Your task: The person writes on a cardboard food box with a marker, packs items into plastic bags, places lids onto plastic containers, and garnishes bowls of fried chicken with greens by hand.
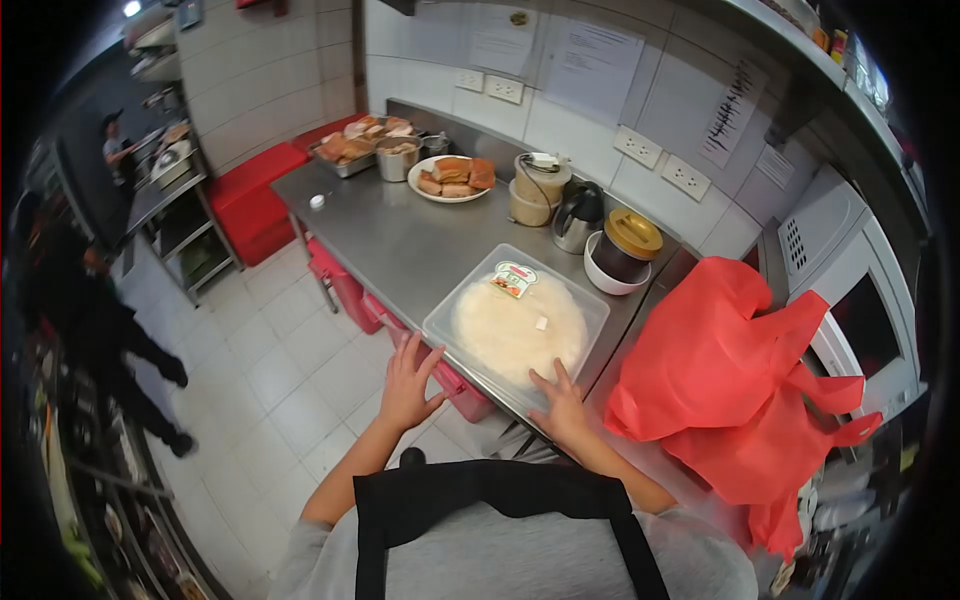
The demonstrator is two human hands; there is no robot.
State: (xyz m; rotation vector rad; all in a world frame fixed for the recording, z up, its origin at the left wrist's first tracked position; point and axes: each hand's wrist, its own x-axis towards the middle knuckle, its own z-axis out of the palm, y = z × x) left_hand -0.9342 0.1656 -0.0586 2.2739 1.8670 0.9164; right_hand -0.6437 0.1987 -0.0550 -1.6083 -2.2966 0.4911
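A clear, square plastic package (462, 322) lies flat on the steel table, with a pale, round, flat food (515, 335) inside and a printed label (513, 279) near its far side. My left hand (408, 383) is open, fingers spread, by the package's near left corner; whether it touches the package I cannot tell. Open too, my right hand (560, 402) has its fingertips at the package's near right edge. A small white piece (541, 323) shows on the package. Neither hand grips anything.
Along the wall stand a plate of browned food pieces (452, 180), a tub (538, 190), a steel jug (578, 217) and a gold-lidded jar (632, 236) in a bowl. Red bags (700, 370) sit to my right, before a microwave (850, 290). A person (85, 290) stands left.
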